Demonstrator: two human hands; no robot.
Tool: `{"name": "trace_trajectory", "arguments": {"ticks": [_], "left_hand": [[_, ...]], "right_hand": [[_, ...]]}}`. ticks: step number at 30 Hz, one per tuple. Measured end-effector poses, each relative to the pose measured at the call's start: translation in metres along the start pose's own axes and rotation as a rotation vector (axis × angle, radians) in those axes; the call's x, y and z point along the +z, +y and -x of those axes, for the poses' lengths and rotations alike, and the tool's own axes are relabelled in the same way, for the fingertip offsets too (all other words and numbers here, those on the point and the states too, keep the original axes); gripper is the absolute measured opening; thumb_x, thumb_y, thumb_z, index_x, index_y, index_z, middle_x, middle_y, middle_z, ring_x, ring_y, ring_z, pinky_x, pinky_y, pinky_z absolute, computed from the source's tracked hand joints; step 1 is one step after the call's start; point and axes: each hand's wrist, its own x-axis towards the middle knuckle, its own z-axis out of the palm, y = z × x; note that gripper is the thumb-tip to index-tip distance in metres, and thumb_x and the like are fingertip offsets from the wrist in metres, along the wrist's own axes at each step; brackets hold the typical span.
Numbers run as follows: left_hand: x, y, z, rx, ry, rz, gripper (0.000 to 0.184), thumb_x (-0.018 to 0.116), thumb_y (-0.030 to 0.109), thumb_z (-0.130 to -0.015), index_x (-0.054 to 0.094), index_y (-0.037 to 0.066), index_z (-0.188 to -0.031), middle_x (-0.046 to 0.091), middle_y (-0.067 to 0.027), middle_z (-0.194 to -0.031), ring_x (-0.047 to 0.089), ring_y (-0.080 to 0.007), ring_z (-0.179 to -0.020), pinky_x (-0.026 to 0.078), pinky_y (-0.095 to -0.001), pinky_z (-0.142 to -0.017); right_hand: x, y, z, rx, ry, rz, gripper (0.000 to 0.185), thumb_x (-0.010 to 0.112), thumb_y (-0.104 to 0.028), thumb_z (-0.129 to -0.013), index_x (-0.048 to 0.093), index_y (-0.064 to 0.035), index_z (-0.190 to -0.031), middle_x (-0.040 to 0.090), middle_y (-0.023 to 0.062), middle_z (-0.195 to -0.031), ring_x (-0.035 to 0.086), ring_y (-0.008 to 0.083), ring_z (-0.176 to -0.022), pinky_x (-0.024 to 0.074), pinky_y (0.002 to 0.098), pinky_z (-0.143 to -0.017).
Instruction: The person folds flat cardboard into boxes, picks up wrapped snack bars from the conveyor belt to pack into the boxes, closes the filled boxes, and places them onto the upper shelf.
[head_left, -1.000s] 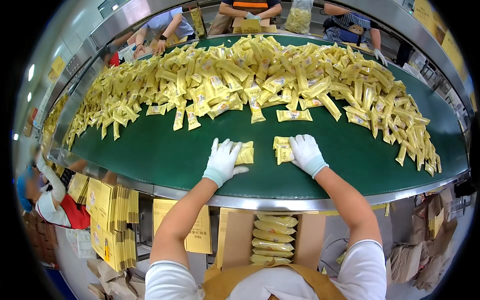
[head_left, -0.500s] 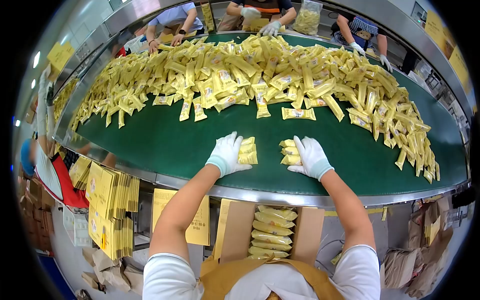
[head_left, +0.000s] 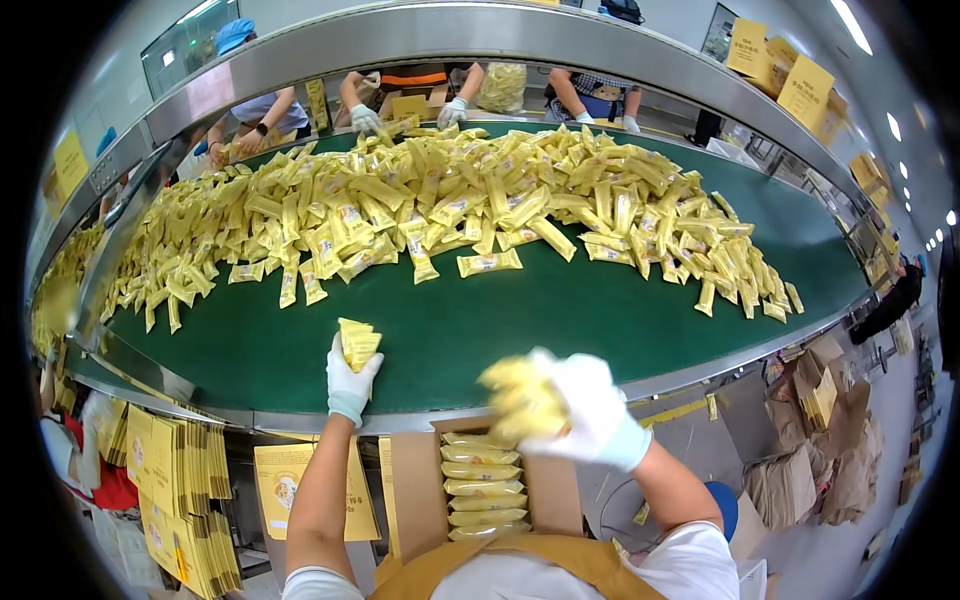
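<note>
My left hand (head_left: 351,382), in a white glove, grips a few yellow snack packets (head_left: 358,344) upright near the belt's front edge. My right hand (head_left: 590,405), gloved too and smeared by motion, is closed on a blurred bunch of yellow snack packets (head_left: 522,402). That bunch hangs over the upper right corner of an open cardboard box (head_left: 555,497). Inside the box lies a column of yellow packets (head_left: 486,488), its top end partly hidden by my right hand's load. A large heap of the same packets (head_left: 440,190) covers the far part of the green conveyor belt (head_left: 420,320).
Co-workers' gloved hands (head_left: 452,112) reach into the heap from across the belt. Flat yellow cartons (head_left: 180,490) are stacked at the lower left. Brown paper and cardboard (head_left: 780,490) lie on the floor at right. A metal rail (head_left: 400,38) spans the far side.
My hands have moved apart from their place above the belt's middle. My right hand has carried its packets back toward the box; my left has tipped its packets upright. The view has shifted.
</note>
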Motion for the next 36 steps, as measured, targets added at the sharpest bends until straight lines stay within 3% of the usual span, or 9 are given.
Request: {"name": "trace_trajectory", "arguments": {"ticks": [6, 11, 14, 16, 20, 27, 30, 33, 36], "left_hand": [[-0.020, 0.054, 0.039, -0.164, -0.205, 0.619, 0.042, 0.057, 0.018, -0.100, 0.044, 0.002, -0.137, 0.061, -0.0074, -0.116, 0.059, -0.0144, -0.098, 0.051, -0.0288, -0.084], [-0.039, 0.164, 0.110, 0.143, -0.594, 0.532, 0.089, 0.074, 0.012, -0.073, 0.029, 0.001, -0.149, 0.055, -0.0091, -0.125, 0.056, -0.0204, -0.114, 0.046, -0.0363, -0.103], [-0.035, 0.174, 0.131, 0.475, -0.722, 0.139, 0.122, 0.094, 0.038, -0.057, 0.027, -0.006, -0.149, 0.053, -0.0205, -0.125, 0.056, -0.0343, -0.116, 0.042, -0.0431, -0.106], [-0.025, 0.181, 0.143, 0.710, -0.656, -0.188, 0.120, 0.091, 0.048, -0.061, 0.029, -0.005, -0.149, 0.052, -0.0225, -0.125, 0.056, -0.0390, -0.114, 0.042, -0.0461, -0.103], [-0.004, 0.158, 0.164, 0.874, -0.609, -0.536, 0.104, 0.084, 0.053, -0.068, 0.040, -0.003, -0.145, 0.056, -0.0177, -0.120, 0.056, -0.0341, -0.111, 0.044, -0.0467, -0.095], [0.004, 0.149, 0.188, 0.735, -0.790, -0.714, 0.092, 0.072, 0.056, -0.081, 0.038, 0.002, -0.148, 0.055, -0.0206, -0.121, 0.053, -0.0370, -0.113, 0.040, -0.0492, -0.097], [0.008, 0.150, 0.195, 0.711, -0.888, -0.774, 0.097, 0.059, 0.067, -0.085, 0.034, -0.001, -0.151, 0.046, -0.0281, -0.138, 0.044, -0.0420, -0.129, 0.033, -0.0535, -0.107], [0.006, 0.168, 0.204, 0.712, -0.958, -0.890, 0.116, 0.048, 0.082, -0.080, 0.029, -0.008, -0.151, 0.023, -0.0359, -0.156, 0.018, -0.0488, -0.147, 0.015, -0.0592, -0.118], [0.011, 0.174, 0.201, 0.691, -0.979, -0.945, 0.116, 0.049, 0.082, -0.080, 0.028, -0.008, -0.151, 0.022, -0.0365, -0.156, 0.017, -0.0499, -0.147, 0.014, -0.0605, -0.118]], "right_hand": [[0.049, -0.062, 0.016, -0.260, -0.712, 0.168, 0.085, 0.078, -0.048, -0.072, 0.051, 0.0040, -0.134, 0.062, 0.0096, -0.095, 0.059, 0.0259, -0.091, 0.0462, 0.0375, -0.078], [0.108, -0.089, 0.049, -0.253, -0.814, 0.136, 0.053, 0.069, -0.028, -0.080, 0.056, 0.0027, -0.121, 0.064, 0.0111, -0.096, 0.062, 0.0273, -0.086, 0.0476, 0.0377, -0.072], [0.147, -0.092, 0.078, -0.135, -0.755, 0.145, 0.039, 0.061, -0.019, -0.085, 0.057, 0.0011, -0.117, 0.066, 0.0128, -0.100, 0.063, 0.0287, -0.086, 0.0483, 0.0388, -0.071], [0.205, -0.069, 0.117, -0.188, -0.432, 0.035, 0.036, 0.056, -0.019, -0.089, 0.056, -0.0003, -0.120, 0.065, 0.0127, -0.100, 0.064, 0.0290, -0.087, 0.0504, 0.0402, -0.071], [0.147, -0.074, 0.110, -0.169, -0.433, -0.159, 0.034, 0.055, -0.020, -0.091, 0.056, -0.0033, -0.120, 0.063, 0.0109, -0.102, 0.064, 0.0271, -0.087, 0.0523, 0.0392, -0.072], [0.086, -0.065, 0.122, -0.331, -0.209, -0.252, 0.020, 0.061, -0.020, -0.088, 0.060, -0.0059, -0.102, 0.064, 0.0132, -0.097, 0.064, 0.0280, -0.073, 0.0514, 0.0395, -0.066], [0.059, -0.068, 0.117, -0.179, -0.447, -0.115, 0.014, 0.065, -0.021, -0.085, 0.063, -0.0076, -0.089, 0.064, 0.0117, -0.083, 0.063, 0.0290, -0.070, 0.0502, 0.0400, -0.065], [0.065, -0.049, 0.112, 0.114, -0.188, -0.128, 0.016, 0.069, -0.024, -0.083, 0.067, -0.0087, -0.086, 0.063, 0.0101, -0.076, 0.063, 0.0300, -0.072, 0.0495, 0.0417, -0.065], [0.074, -0.040, 0.073, 0.325, 0.312, -0.022, 0.036, 0.076, -0.034, -0.079, 0.069, -0.0063, -0.100, 0.067, 0.0138, -0.092, 0.065, 0.0358, -0.090, 0.0507, 0.0437, -0.082]]}}
